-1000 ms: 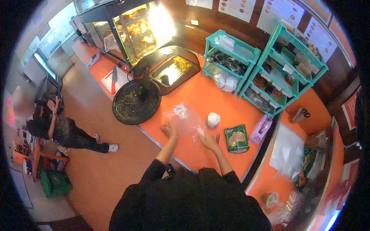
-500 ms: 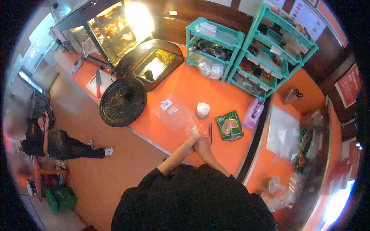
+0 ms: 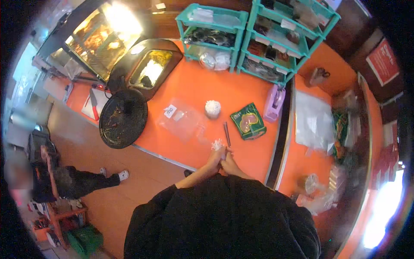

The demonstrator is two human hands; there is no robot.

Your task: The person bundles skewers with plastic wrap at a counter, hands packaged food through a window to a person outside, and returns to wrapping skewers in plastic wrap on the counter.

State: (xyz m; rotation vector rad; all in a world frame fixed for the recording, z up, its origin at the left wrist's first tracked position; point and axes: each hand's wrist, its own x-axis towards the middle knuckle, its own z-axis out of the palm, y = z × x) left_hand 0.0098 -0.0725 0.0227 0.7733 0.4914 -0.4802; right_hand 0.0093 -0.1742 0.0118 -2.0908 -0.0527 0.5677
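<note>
The left hand [image 3: 213, 161] and right hand [image 3: 230, 164] meet near the front edge of the counter [image 3: 195, 88], drawn in narrow at the base of a bunch of white strands [image 3: 217, 144]; which one grips it is too small to tell. The bunch pokes out just beyond the fingers, near two slim dark sticks [image 3: 227, 134] and a clear plastic bag [image 3: 180, 123] lying flat. Handling it well likely calls for a low, snug pinch, loose ends clear of the fingers, and gentle turns over bare counter
</note>
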